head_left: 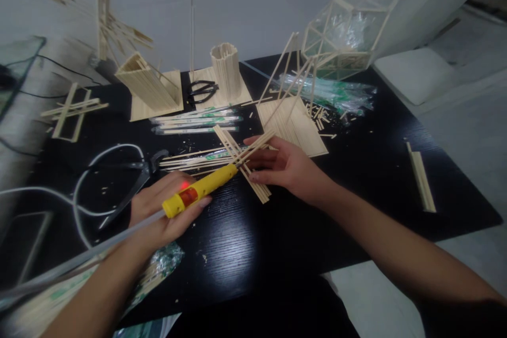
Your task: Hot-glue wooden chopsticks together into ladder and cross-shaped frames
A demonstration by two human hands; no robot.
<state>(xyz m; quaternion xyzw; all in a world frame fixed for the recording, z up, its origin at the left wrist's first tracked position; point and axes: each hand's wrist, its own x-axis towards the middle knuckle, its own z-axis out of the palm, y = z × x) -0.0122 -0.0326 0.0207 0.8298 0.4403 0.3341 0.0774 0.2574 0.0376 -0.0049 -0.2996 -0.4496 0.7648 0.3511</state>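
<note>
A yellow pen-shaped hot glue gun [202,189] lies across my left hand [168,208], whose fingers are closed around it. A red light shows on its body, and a long pale glue stick [119,236] runs out of its back end. The gun's tip points at a cross-shaped piece of thin wooden sticks [253,184], right where the sticks meet. My right hand [283,166] grips this piece from the right, thumb below and fingers partly hidden behind it. Behind both hands lie loose wooden sticks [194,162] on the black table [317,232].
At the back stand a slanted stick holder [148,84] and a round stick container [226,71]. A stick panel with upright legs [295,124] is beyond my right hand. Wrapped sticks [328,92], black-handled scissors [202,91], a white cable [77,195] and a geometric stick frame [348,31] surround them.
</note>
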